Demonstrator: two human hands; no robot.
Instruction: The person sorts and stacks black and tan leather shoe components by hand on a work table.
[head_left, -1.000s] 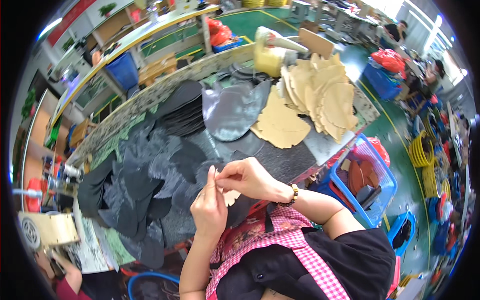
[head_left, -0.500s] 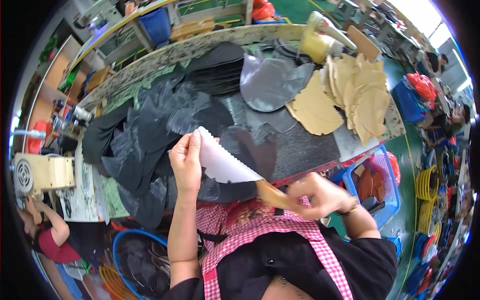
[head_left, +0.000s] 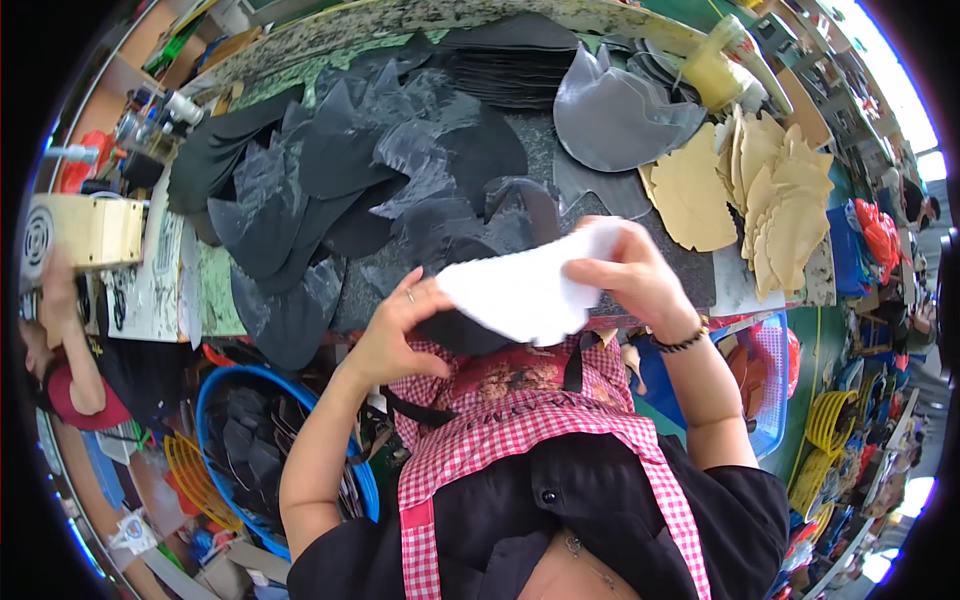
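A white sheet piece point(head_left: 525, 290), curved with a notched edge, is held up over the near side of the table. My right hand point(head_left: 635, 280) pinches its right end, thumb on top and fingers behind. At the left end, the fingers of my left hand point(head_left: 405, 325) touch or reach behind the edge. The left thumb is stretched well away from the sheet, so that hand is open. Beneath and beyond lie dark grey and black cut pieces point(head_left: 345, 160), overlapping, some with shiny patches. A grey piece point(head_left: 620, 115) lies at the back right.
Tan cut pieces point(head_left: 690, 190) are piled at the table's right, near a yellowish container point(head_left: 720, 75). A blue tub point(head_left: 205, 410) of dark pieces stands lower left, a blue basket point(head_left: 770, 440) lower right. A person's arm point(head_left: 75, 330) shows at far left beside a cream machine point(head_left: 105, 230).
The white sheet has turned and shifted right. My right hand has moved up onto its end; my left hand has lowered and its thumb has let go. A tan part seen earlier is out of sight.
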